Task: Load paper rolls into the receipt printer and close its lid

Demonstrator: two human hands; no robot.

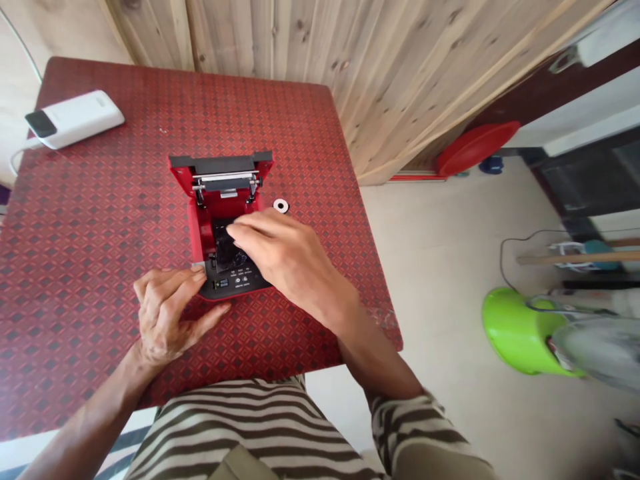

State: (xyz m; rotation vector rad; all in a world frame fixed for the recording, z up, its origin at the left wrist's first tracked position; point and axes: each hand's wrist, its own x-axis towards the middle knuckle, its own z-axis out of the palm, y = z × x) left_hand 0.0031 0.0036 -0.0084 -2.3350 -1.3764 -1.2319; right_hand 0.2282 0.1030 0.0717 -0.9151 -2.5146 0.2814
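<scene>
A small red and black printer [235, 283] stands on the table with its lid [220, 165] raised, showing the roller under it. My left hand [167, 313] grips the printer's front left corner, fingers on top and thumb along the front edge. Over the open paper bay, my right hand [280, 250] has its fingers pinched together on a crumpled black piece [227, 252], cloth or thin plastic; I cannot tell which. That piece lies partly inside the bay, and my right hand hides the bay's right side. Just behind this hand is a small white roll [281, 206] with a dark centre.
The red patterned table [125, 200] ends at a wooden wall [300, 40]. A white power bank [77, 119] with a cable lies at the far left. On the floor to the right are a green bucket [515, 333] and a red basin [475, 148].
</scene>
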